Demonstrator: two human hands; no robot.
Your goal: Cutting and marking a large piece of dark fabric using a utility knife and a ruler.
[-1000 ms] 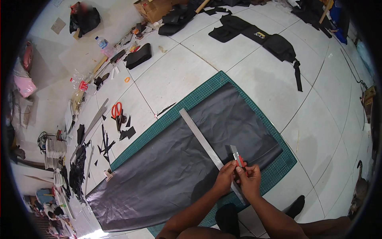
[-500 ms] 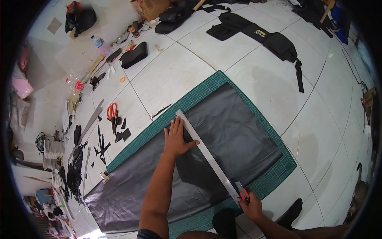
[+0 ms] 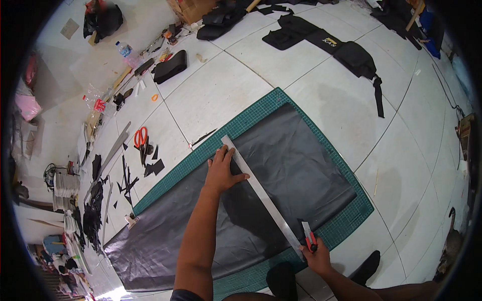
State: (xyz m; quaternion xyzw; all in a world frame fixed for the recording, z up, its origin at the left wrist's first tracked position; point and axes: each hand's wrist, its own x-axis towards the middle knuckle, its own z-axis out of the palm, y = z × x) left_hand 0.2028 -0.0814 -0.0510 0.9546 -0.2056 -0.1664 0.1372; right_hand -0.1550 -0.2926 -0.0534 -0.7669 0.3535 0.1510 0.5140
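My left hand (image 3: 219, 173) lies flat with its fingers apart, fingertips and thumb on the long metal ruler (image 3: 263, 194). The ruler runs slantwise across a smooth black sheet (image 3: 301, 155), which covers much of a green cutting mat (image 3: 273, 102) on the floor. In my right hand (image 3: 317, 258) is a red-and-black utility knife (image 3: 310, 241), its blade out and pointing away from me. That hand's thumb side is at the ruler's near end, and the blade stands to the right of the ruler. Whether the blade touches the sheet, I cannot tell.
Orange-handled scissors (image 3: 141, 138) and black scraps (image 3: 154, 168) lie left of the mat. A clip (image 3: 131, 220) sits at the sheet's left edge. Beyond the mat are a black fabric piece with a strap (image 3: 346, 52) and a black pouch (image 3: 169, 67). A bottle (image 3: 125, 51) stands by the wall.
The knife has turned in my right hand, its blade now more upright in view and farther right of the ruler. My left hand has shifted very slightly left.
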